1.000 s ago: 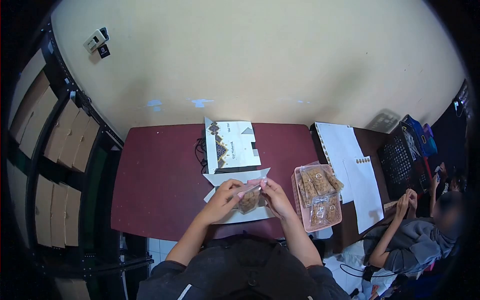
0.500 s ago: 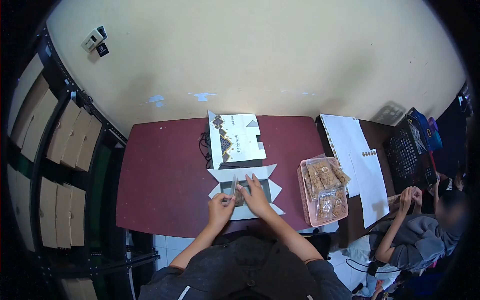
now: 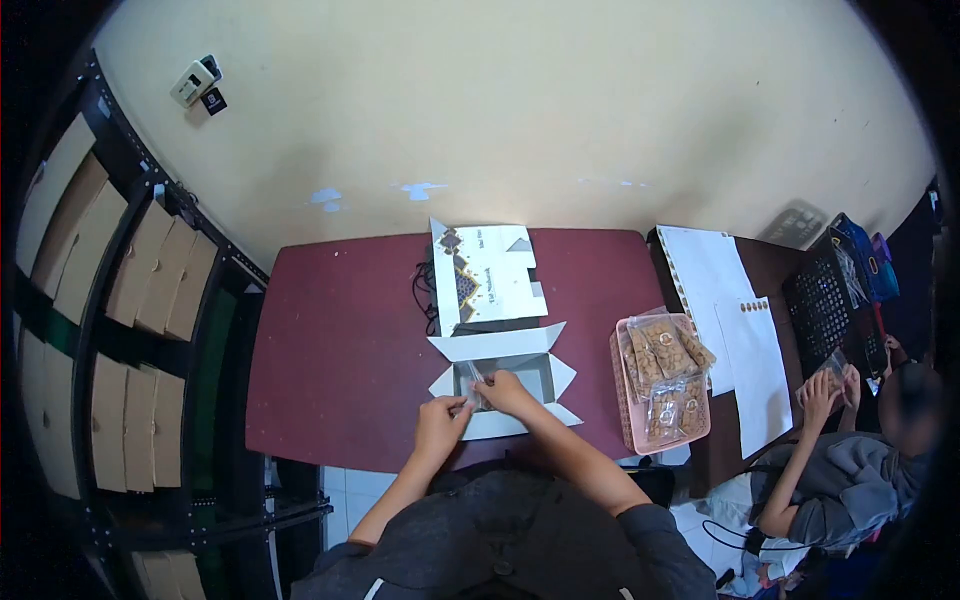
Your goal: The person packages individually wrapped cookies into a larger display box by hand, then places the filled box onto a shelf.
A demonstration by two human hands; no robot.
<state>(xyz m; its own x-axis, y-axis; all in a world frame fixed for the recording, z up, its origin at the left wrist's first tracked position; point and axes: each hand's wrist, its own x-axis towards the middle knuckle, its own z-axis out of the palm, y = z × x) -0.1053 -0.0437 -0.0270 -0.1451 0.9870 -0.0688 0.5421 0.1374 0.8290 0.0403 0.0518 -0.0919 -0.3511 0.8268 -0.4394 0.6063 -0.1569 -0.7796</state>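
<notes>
An open white cardboard box [image 3: 487,347] with a grey inside lies before me, its flaps spread outward. Over its left part I hold a clear plastic packet [image 3: 474,378], partly covered by my fingers. My left hand [image 3: 440,424] is closed on the packet's near edge, at the box's lower left. My right hand [image 3: 508,394] reaches over the box's near side, fingers curled and pinching the same packet. What the packet contains is hard to make out.
A printed white box [image 3: 495,272] lies behind, with a black cable [image 3: 424,300] beside it. Right stands a pink basket [image 3: 628,405] of brown snack packets [image 3: 667,350]. Beyond are paper sheets [image 3: 755,350], a black crate [image 3: 825,305] and a person [image 3: 850,480] holding a packet. Shelved boxes [image 3: 155,270] stand left.
My right hand has drawn its outstretched fingers back into a curl around the packet, which now tilts lower. The view has shifted slightly. The person at right now has a packet raised.
</notes>
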